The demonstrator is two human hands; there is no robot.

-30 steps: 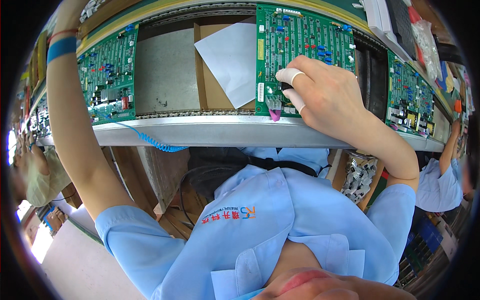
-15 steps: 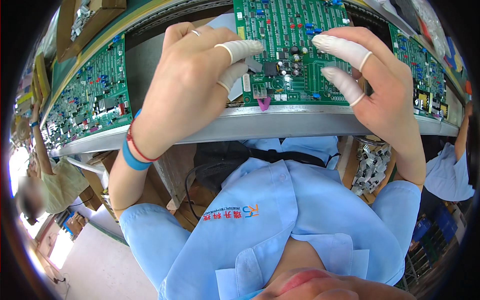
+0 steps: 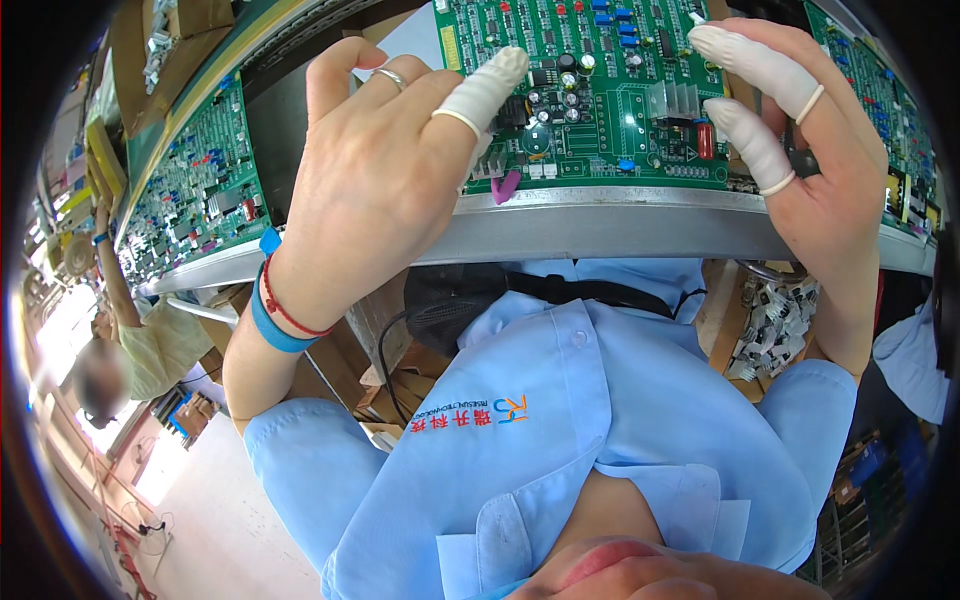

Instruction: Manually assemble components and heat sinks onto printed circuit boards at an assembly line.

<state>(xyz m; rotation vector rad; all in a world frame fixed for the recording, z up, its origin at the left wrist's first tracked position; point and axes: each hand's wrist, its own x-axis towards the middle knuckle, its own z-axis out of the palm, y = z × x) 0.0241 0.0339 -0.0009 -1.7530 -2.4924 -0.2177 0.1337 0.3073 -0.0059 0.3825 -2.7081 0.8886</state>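
Observation:
A green circuit board (image 3: 610,140) lies in front of me on the metal rail (image 3: 620,222), packed with small parts. My left hand (image 3: 385,165) is over its left edge. White finger cots cover its fingers; the stretched index finger crosses beside a black part, and the thumb is mostly hidden behind it. At the board's right edge is my right hand (image 3: 820,120), open, with cots on index finger and thumb. Its index tip is next to a small white part at the board's upper right. The thumb is close to a finned grey heat sink (image 3: 674,101) and a red component (image 3: 706,141).
More green boards stand on the line at left (image 3: 195,190) and right (image 3: 860,75). A cardboard box (image 3: 205,35) of small parts is at upper left. Below the rail, at right, lies a pile of metal pieces (image 3: 772,325). A person (image 3: 165,345) works at far left.
My right hand has moved right and spread from the board's middle parts, uncovering the heat sink and red component. My left index finger points further up, and the grey piece by its thumb is hidden now.

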